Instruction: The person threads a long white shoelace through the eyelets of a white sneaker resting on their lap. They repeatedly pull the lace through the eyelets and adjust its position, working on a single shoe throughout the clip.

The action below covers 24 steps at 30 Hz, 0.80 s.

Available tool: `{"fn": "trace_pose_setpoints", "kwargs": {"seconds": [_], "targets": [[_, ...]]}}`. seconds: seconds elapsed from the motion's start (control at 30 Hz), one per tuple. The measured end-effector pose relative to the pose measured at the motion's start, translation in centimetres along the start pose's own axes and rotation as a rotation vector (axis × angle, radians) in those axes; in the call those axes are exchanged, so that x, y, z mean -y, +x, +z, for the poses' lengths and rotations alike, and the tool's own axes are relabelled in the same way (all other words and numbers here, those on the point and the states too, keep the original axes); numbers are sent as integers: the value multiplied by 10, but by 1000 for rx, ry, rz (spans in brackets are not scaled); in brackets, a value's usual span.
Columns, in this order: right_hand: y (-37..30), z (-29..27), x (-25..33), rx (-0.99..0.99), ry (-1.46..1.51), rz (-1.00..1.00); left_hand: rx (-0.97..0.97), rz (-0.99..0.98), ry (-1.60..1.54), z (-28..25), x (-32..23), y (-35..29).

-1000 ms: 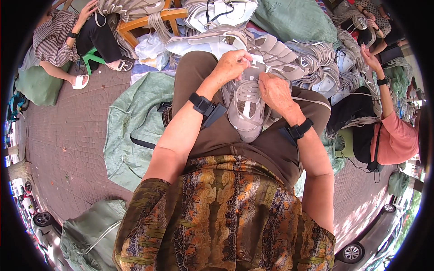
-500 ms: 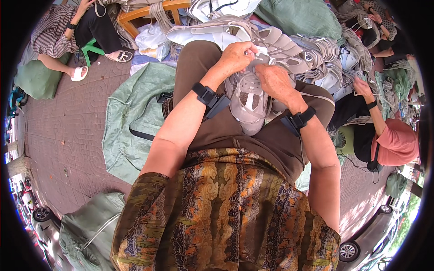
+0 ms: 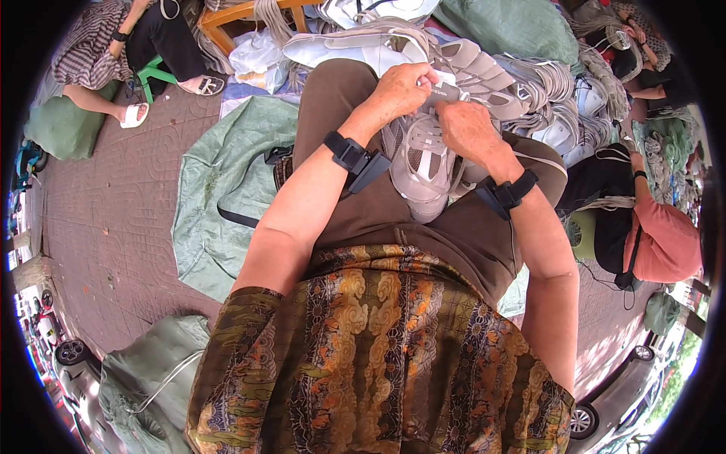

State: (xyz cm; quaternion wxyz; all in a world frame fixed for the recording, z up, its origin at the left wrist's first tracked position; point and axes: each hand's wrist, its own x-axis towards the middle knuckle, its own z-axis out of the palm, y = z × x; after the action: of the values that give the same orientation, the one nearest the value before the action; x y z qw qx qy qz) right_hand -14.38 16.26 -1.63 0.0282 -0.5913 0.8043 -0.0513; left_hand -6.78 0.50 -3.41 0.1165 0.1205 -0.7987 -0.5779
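Shoe (image 3: 425, 160) sits between left hand (image 3: 406, 89), pinching its tongue (image 3: 444, 93), and right hand (image 3: 467, 130), grip unclear.

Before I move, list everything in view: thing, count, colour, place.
Shoe: one, greyish-beige, on the lap between the thighs.
Shoe uppers: many, greyish-beige and white, heaped beyond the knees.
Sacks: at least three, green, left and beyond.
Wooden frame: one, orange-brown, top, left of centre.
Plastic bag: one, white, below the frame.
Stool: one, green, upper left.
Cars: at least two, greyish, lower left and right.
Paving: uncounted, reddish-brown, both sides.
Co-workers: at least three, varied clothing, upper left and right.
Shirt: one, brown-gold pattern, person's torso.
Trousers: one pair, brown, person's legs.
Wrist straps: two, black, one per wrist.
Left fingers: one hand's, bare, closed on the shoe's tongue.
Right fingers: one hand's, bare, curled by the tongue, grip hidden.
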Motion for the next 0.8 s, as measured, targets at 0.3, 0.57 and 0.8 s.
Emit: {"fn": "trace_pose_setpoints", "kwargs": {"seconds": [0.3,0.57,0.8], "targets": [[-2,-10,-4,17,178,96,-139,289,193,8,18,4],[-15,0,2,-82,20,163,496,-54,630,-20,2,58],[-24,4,-5,-116,102,146,533,111,658,-19,-21,56]]}}
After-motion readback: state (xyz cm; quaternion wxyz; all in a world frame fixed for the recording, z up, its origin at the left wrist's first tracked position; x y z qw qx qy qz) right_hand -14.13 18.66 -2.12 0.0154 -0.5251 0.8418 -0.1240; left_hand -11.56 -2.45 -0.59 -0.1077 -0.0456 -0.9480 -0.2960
